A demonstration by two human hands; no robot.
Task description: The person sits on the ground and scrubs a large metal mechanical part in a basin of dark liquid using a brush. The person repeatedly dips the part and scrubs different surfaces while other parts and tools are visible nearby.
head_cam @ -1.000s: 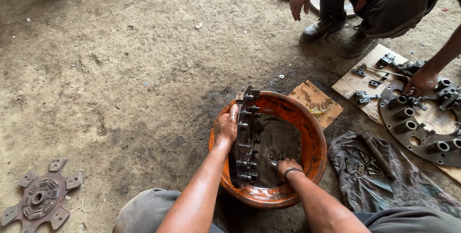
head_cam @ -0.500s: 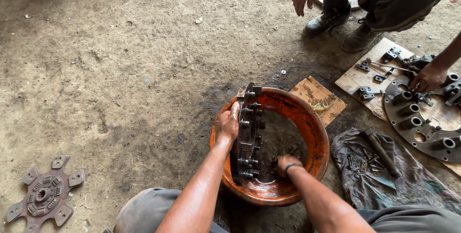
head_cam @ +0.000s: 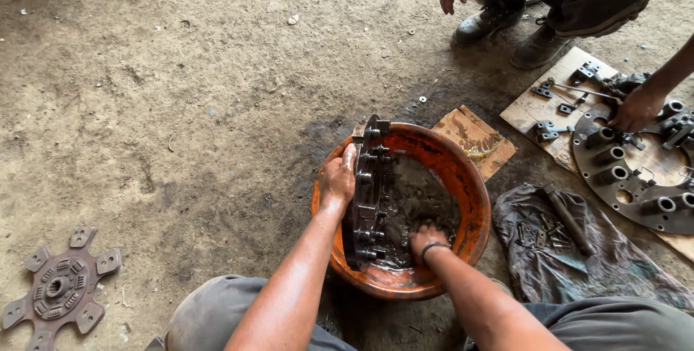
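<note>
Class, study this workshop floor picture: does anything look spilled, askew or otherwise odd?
Yes. The metal plate stands on edge in the orange basin, steadied by the left hand, not lying flat. The right hand is in murky grey liquid. The ground around the basin looks darkly stained.

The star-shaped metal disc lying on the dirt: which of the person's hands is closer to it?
Left. The left hand grips the upright metal plate on the basin's near side to the star-shaped disc; the right hand is down inside the orange basin, farther away.

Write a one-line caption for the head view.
Left hand steadies a metal plate on edge in an orange basin; right hand dips into grimy liquid.
</note>
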